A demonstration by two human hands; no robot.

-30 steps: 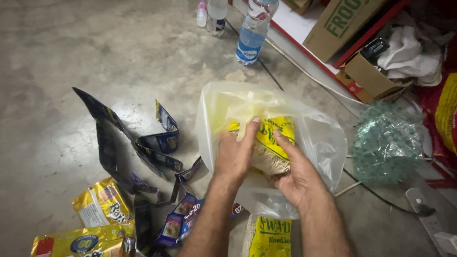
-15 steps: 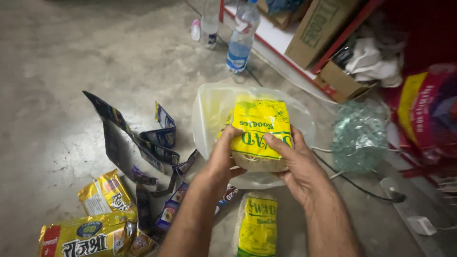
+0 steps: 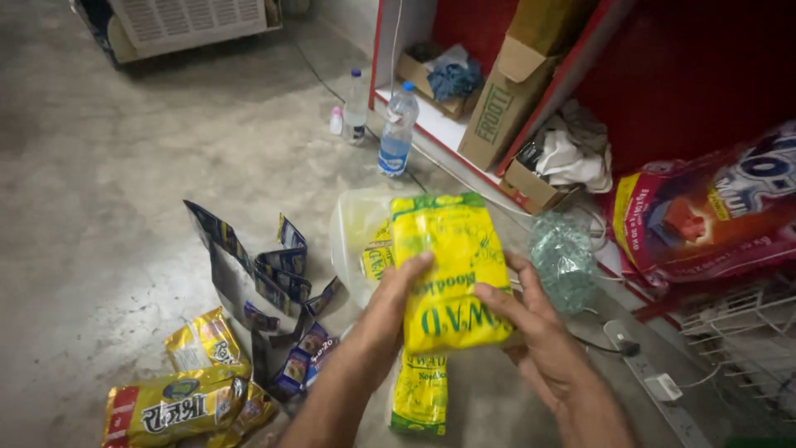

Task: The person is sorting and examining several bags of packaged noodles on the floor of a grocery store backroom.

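Both hands, left hand (image 3: 390, 311) and right hand (image 3: 535, 332), hold a yellow noodle packet (image 3: 448, 270) above a clear plastic bag (image 3: 352, 232).

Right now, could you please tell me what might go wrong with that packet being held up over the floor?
The yellow noodle packet is held only by fingertips of both hands, left and right, so it might slip. It could land on the packet on the floor, or the clear bag.

Both forearms reach in from the near edge, angled toward each other. The left hand (image 3: 390, 311) has its thumb forward and fingers curled in a grip. The right hand (image 3: 531, 328) is palm-up, fingers spread and bent, thumb pressing inward toward the left.
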